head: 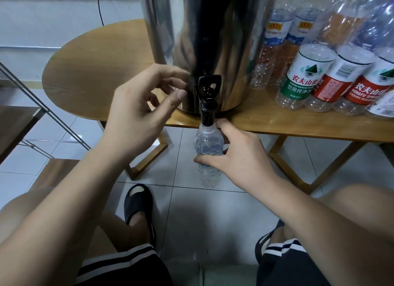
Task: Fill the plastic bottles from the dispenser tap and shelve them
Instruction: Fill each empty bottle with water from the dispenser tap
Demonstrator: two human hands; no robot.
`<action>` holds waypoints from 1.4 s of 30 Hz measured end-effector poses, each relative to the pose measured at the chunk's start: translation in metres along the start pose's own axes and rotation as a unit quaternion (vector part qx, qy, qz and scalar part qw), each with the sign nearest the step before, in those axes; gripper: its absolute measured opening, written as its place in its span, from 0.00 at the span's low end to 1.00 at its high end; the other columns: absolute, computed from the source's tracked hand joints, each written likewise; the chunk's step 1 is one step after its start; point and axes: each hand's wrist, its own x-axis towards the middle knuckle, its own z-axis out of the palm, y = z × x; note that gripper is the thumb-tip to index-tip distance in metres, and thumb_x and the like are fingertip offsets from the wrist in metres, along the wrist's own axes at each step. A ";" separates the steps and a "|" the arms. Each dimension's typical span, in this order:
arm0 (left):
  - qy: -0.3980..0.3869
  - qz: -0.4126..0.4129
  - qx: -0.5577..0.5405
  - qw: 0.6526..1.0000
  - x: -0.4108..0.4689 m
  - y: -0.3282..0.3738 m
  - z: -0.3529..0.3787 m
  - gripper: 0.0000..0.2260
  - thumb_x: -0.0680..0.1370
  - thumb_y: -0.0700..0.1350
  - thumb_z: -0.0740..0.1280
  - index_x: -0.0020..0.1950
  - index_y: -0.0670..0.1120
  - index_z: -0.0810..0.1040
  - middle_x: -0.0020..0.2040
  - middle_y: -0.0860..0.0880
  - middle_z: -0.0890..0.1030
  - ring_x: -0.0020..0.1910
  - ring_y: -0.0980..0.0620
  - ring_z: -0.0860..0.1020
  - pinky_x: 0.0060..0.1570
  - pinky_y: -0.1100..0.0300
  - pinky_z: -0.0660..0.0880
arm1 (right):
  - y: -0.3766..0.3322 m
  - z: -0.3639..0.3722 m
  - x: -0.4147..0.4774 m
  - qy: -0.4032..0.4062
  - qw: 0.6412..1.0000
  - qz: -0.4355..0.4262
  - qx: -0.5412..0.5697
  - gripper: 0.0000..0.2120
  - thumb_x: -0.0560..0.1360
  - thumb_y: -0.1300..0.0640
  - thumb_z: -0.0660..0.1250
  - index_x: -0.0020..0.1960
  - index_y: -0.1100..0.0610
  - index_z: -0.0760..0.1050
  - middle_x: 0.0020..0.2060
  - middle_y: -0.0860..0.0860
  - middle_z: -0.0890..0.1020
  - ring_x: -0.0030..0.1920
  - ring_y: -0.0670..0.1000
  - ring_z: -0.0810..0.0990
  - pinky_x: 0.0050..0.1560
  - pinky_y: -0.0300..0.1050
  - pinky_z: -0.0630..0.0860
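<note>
Right hand [243,157]: fingers [204,159] wrapped round the mid-body of the clear plastic bottle [207,140], thumb up at its shoulder, firm grip. The bottle is upright, its mouth directly above those fingers and seated under the black tap [208,113] spout. Its base hangs below the fingers, off the tiled floor [191,211].

Left hand [140,111]: fingers loosely curled, thumb and index apart, nothing held. The tap lever [210,83] sits just right of the fingertips; can't tell if they touch it or the steel dispenser [191,30] wall.

The dispenser stands on the wooden desk [96,62], beyond both sets of fingers. A cluster of empty bottles [307,76] is on the desk, up and right of the right-hand fingers, well apart.

Fill level in the held bottle: can't tell.
</note>
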 end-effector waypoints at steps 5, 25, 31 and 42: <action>-0.055 -0.054 0.088 0.993 0.002 -0.028 -0.010 0.08 0.83 0.50 0.74 0.61 0.52 0.83 0.54 0.56 0.85 0.55 0.58 0.82 0.48 0.66 0.75 | 0.001 0.000 -0.001 -0.003 1.000 0.001 -0.007 0.35 0.65 0.33 0.83 0.66 0.40 0.74 0.52 0.39 0.84 0.54 0.46 0.82 0.53 0.49 0.82; -0.146 -0.085 0.079 0.982 -0.020 -0.035 -0.006 0.07 0.80 0.53 0.77 0.57 0.58 0.84 0.52 0.59 0.86 0.53 0.59 0.84 0.49 0.56 0.79 | 0.002 0.001 -0.014 -0.036 0.999 0.006 -0.019 0.36 0.65 0.32 0.82 0.68 0.40 0.74 0.53 0.39 0.84 0.55 0.45 0.82 0.54 0.49 0.82; -0.223 -0.047 0.033 0.973 -0.029 -0.017 0.003 0.11 0.76 0.59 0.78 0.55 0.61 0.82 0.51 0.61 0.86 0.54 0.57 0.84 0.47 0.62 0.77 | 0.002 0.005 -0.021 -0.060 0.998 -0.002 -0.023 0.37 0.65 0.33 0.83 0.69 0.39 0.73 0.55 0.38 0.84 0.56 0.46 0.82 0.55 0.50 0.81; -0.205 -0.041 0.009 0.978 -0.028 -0.010 0.007 0.11 0.74 0.57 0.80 0.52 0.56 0.86 0.46 0.60 0.86 0.49 0.54 0.85 0.43 0.65 0.76 | -0.001 0.008 -0.025 -0.073 0.997 -0.012 -0.039 0.36 0.65 0.32 0.82 0.69 0.38 0.72 0.54 0.39 0.83 0.53 0.47 0.81 0.52 0.49 0.81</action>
